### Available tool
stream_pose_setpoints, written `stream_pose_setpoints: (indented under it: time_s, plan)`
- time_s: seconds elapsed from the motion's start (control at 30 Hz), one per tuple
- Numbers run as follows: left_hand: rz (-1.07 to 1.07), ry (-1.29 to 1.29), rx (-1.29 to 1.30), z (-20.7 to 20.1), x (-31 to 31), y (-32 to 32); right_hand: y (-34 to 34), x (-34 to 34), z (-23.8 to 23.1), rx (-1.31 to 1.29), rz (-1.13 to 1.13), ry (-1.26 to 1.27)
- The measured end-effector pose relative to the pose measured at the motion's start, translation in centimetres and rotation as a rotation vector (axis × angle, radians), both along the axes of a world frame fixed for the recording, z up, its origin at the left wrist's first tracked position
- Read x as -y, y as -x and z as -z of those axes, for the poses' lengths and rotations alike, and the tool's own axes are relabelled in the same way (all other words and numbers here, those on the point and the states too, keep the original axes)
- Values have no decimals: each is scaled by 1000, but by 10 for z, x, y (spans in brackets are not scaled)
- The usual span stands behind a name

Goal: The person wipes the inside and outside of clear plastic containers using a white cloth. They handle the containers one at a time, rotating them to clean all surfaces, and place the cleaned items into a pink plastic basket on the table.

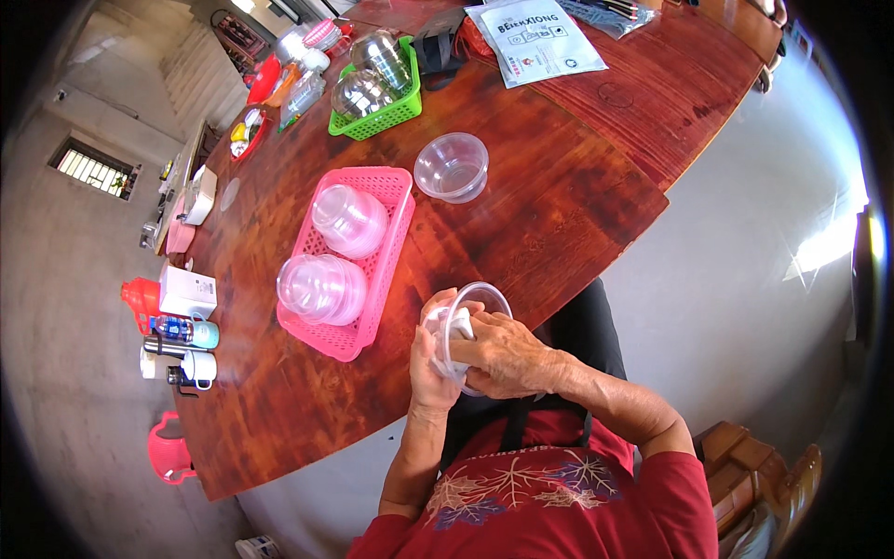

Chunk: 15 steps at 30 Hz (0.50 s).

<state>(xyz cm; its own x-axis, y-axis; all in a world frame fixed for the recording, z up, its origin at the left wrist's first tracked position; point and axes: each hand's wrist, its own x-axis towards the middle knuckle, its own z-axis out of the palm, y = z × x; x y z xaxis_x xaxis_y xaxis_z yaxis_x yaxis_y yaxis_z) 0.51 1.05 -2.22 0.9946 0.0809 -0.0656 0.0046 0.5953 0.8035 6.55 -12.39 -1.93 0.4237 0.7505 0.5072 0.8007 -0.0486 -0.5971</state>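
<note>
A clear plastic bowl (501,296) is tipped on its side at the near edge of the table, its round rim facing my right hand. From the left, my left hand (431,373) is closed around the outside of the bowl. Bunched white cloth or tissue (461,326) is in my right hand (514,356), whose fingers reach inside the bowl and press it to the wall. The fingertips are partly hidden. Just ahead and left, a pink basket (380,296) holds two stacks of upturned clear bowls (346,222). Another clear bowl (452,170) stands alone beyond it, upright.
A green basket (389,119) with clear plastic containers stands farther back. At the left edge are a white box (188,291), bottles and mugs (199,369). A white printed bag (538,42) lies at the far right. A wooden chair (745,475) is near my right side.
</note>
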Motion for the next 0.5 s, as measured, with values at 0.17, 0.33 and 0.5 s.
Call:
stream_pose_setpoints:
  time_s: [0.17, 0.33, 0.5]
  plan:
    - [66, 57, 163, 4, -3, -1, 0, 8, -17, -780, -434, -43]
    - [29, 45, 109, -9, -5, 2, 9, 15, -18, 80, -119, -120]
    - [106, 206, -29, 0, -18, 1, 10, 17, -5, 300, 58, -34]
